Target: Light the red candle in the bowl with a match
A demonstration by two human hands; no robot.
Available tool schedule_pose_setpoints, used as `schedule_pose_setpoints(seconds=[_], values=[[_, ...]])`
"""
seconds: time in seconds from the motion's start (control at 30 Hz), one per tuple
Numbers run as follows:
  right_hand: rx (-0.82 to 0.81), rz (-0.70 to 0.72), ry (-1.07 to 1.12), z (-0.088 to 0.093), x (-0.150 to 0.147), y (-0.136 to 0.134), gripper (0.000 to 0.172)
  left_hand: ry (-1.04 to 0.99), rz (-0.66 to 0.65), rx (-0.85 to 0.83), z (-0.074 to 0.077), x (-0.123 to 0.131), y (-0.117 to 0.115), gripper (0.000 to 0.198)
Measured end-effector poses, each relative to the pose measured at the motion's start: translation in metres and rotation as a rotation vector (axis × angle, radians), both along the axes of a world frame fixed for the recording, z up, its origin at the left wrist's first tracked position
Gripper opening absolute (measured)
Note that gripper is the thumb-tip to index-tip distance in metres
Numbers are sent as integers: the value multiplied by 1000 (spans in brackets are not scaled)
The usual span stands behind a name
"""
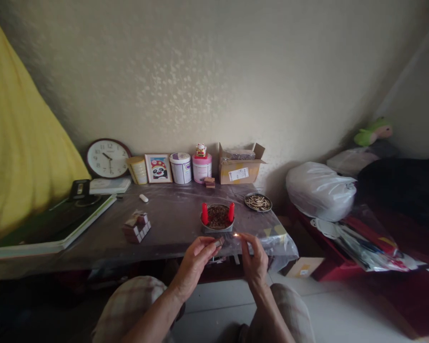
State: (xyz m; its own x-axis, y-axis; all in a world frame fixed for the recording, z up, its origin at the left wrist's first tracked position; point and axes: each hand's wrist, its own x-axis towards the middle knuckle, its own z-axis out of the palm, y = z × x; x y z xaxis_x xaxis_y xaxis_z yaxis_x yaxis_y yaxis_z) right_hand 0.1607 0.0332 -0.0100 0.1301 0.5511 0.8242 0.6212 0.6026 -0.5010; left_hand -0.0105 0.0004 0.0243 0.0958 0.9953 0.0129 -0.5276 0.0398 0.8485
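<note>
My left hand point(197, 259) is closed on a small matchbox point(219, 242) just in front of the table's edge. My right hand point(253, 257) pinches a match point(240, 236) whose tip glows with a small flame beside the box. Just beyond both hands, a round metal dish point(217, 224) filled with dark material stands on the table, with two red candles point(205, 214) upright at its left and right rims.
A plastic-covered table point(171, 224) holds a small box pile point(136, 226), a dish of sticks point(258, 202), a clock point(107, 158), tins, a framed picture and a cardboard box point(239, 166). Books lie at left. Bags and bedding point(320, 190) crowd the right.
</note>
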Motion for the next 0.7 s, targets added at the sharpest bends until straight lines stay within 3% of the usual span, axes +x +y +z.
schedule_pose_setpoints(seconds=[0.23, 0.7], values=[[-69, -38, 135, 14, 7, -7, 11, 29, 18, -26, 0, -1, 1, 18], [-76, -70, 282, 23, 13, -3, 15, 47, 132, -80, -7, -7, 9, 23]])
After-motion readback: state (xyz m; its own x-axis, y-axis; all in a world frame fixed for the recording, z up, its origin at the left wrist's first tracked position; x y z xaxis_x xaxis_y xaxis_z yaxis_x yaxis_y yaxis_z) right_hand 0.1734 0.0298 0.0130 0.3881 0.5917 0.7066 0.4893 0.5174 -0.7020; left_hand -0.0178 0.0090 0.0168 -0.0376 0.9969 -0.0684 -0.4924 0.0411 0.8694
